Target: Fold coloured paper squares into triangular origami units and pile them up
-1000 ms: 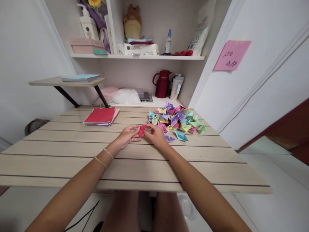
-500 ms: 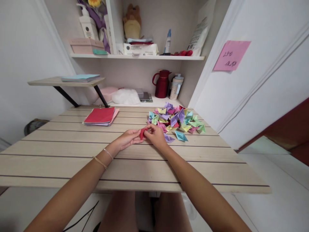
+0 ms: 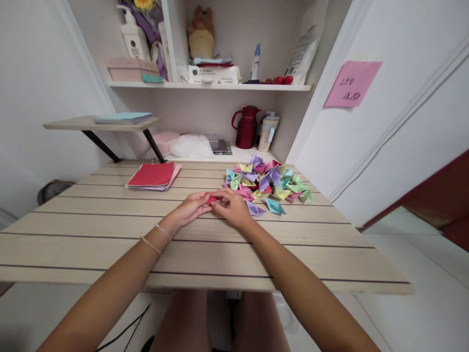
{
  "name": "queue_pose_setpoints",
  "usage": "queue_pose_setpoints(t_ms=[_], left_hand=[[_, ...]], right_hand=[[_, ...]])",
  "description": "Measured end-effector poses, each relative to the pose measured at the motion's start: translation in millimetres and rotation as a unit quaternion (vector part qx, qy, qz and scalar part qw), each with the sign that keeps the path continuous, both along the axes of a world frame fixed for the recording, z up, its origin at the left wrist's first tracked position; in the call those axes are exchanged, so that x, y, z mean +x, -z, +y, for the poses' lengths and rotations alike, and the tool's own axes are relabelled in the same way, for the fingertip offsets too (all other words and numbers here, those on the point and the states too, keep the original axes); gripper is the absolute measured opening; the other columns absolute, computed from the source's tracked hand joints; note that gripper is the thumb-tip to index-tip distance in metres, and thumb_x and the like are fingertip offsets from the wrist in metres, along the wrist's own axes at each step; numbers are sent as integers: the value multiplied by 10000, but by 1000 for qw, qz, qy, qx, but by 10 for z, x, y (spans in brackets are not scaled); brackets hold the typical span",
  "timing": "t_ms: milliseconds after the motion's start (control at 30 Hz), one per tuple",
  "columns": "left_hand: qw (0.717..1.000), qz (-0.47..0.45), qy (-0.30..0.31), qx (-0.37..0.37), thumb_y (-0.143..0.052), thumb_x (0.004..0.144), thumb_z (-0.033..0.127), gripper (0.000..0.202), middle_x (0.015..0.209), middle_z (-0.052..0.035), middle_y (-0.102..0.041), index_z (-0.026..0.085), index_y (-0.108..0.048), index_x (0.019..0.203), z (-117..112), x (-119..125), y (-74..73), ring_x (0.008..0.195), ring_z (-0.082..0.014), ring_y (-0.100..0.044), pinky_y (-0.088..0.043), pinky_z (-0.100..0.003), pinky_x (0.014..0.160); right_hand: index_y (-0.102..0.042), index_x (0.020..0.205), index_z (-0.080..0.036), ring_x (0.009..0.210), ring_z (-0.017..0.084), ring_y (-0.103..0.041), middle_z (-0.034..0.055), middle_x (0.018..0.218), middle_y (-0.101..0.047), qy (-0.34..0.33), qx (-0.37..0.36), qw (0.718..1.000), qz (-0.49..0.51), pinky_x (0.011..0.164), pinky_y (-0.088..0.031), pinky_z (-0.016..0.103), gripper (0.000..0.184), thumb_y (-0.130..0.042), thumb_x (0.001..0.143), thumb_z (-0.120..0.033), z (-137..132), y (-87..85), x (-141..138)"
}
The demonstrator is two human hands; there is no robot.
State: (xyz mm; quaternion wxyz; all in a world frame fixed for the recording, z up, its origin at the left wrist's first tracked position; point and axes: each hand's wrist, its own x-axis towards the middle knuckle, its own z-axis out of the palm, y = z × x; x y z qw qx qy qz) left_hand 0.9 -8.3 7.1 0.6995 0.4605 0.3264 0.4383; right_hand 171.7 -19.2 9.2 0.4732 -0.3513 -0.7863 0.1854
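"Pinching anything, that left hand (image 3: pixel 192 209)?"

"Yes. Small folded red paper (image 3: pixel 211 199), held between thumb and fingers. Right hand (image 3: pixel 236 208) pinches its other side. Paper partly hidden by fingers."

"Position?"

"Between the two hands, above the slatted table (image 3: pixel 220 254); contact with the wood, cannot tell. Heap of folded paper boats (image 3: pixel 269 178), many colours, just beyond the right hand. Paper stack (image 3: pixel 152 176), red sheet uppermost, farther left."

"Behind?"

"Dark red jug (image 3: pixel 246 128), low shelf, beside pale bottle (image 3: pixel 268 132)."
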Motion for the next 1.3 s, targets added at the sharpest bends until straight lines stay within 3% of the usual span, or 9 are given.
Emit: queue_pose_setpoints(t_ms=[100, 200, 400, 500, 633, 800, 1300], left_hand=[[997, 53, 9, 51, -670, 739, 273, 303, 954, -102, -695, 110, -638, 993, 23, 16, 30, 922, -178, -635, -454, -345, 917], [987, 125, -24, 99, -697, 697, 328, 342, 897, -89, -705, 118, -653, 963, 52, 34, 95, 857, -180, -646, -484, -362, 865], [950, 222, -79, 204, -675, 696, 366, 315, 855, -71, -711, 141, -673, 917, 40, 10, 106, 729, -170, -658, -531, -294, 684], [913, 283, -81, 282, -624, 745, 363, 268, 833, -56, -716, 159, -690, 906, 6, -2, 46, 721, -170, -656, -516, -270, 669], [839, 363, -111, 389, -577, 790, 347, 226, 852, -44, -722, 190, -709, 886, -24, -8, -18, 783, -183, -654, -491, -270, 729], [782, 409, -127, 453, -568, 808, 324, 210, 887, -54, -719, 207, -705, 916, -33, -14, -56, 810, -187, -654, -482, -285, 767], [738, 419, -125, 513, -543, 833, 301, 186, 912, -56, -704, 207, -685, 907, -37, -2, -69, 842, -176, -641, -486, -303, 797]], right_hand=[[-670, 996, -218, 790, 165, -610, 58, 975, -665, 33, -48, 997, 43, 714, -483, 292, 256, -614, 752, -271, 44, 34, 6], [-683, 931, -193, 683, 141, -601, 51, 929, -685, 55, -82, 992, 77, 641, -480, 266, 217, -611, 746, -279, 98, 82, 19], [-692, 830, -161, 539, 120, -567, 18, 664, -678, 33, -130, 987, 93, 517, -434, 219, 176, -571, 759, -266, 131, 114, 33], [-688, 823, -169, 589, 131, -600, 19, 693, -691, 39, -120, 989, 74, 556, -456, 224, 152, -578, 750, -245, 115, 81, 40], [-691, 835, -211, 690, 155, -633, 19, 772, -706, 64, -84, 994, -8, 636, -480, 250, 136, -618, 736, -269, 76, 13, 70], [-687, 880, -245, 743, 168, -639, 7, 820, -710, 99, -42, 992, -72, 668, -484, 262, 155, -633, 737, -270, 50, -18, 91], [-703, 811, -245, 860, 185, -634, 14, 879, -714, 150, -7, 979, -139, 740, -446, 257, 124, -595, 753, -264, -12, -75, 90]])
